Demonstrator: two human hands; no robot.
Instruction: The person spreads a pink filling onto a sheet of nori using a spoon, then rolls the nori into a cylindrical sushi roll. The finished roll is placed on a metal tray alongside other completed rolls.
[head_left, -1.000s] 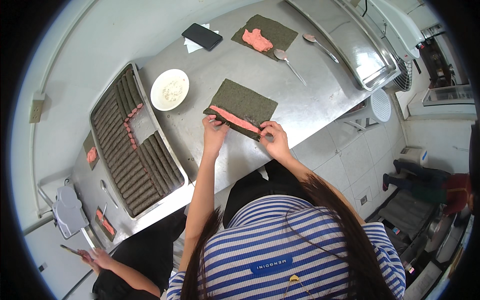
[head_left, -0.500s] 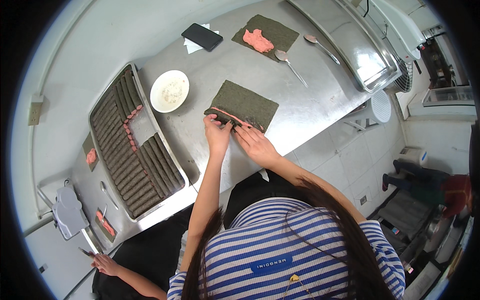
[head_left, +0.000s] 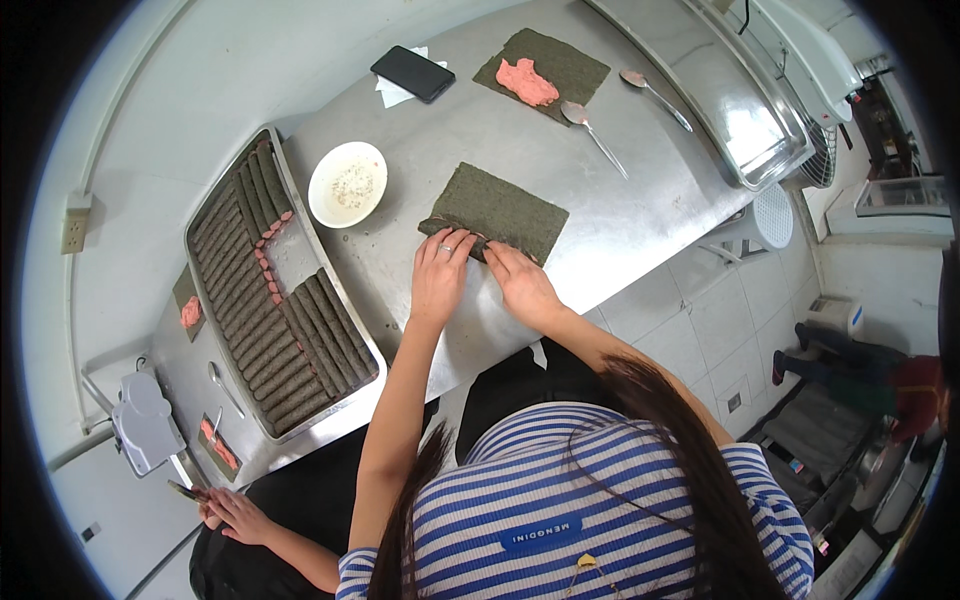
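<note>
A dark green seaweed sheet lies on the steel table, its near edge folded over into a narrow roll with a trace of pink filling showing. My left hand grips the left part of that roll, fingertips curled over its top; a ring is on one finger. Close beside it, my right hand presses its fingers on the roll's right part. The thumbs are hidden beneath the hands. Past the sheet, a second seaweed sheet carries a lump of pink paste, with a spoon lying by its edge.
On the left, a metal tray holds rows of seaweed rolls, near a white bowl of cloudy liquid. A phone, another spoon and a large steel tray lie farther back. Another person's hand is at lower left.
My fingers have turned the sheet's near edge over the pink strip, now mostly covered. Both hands have shifted from pinching beneath the edge to lying over the roll.
</note>
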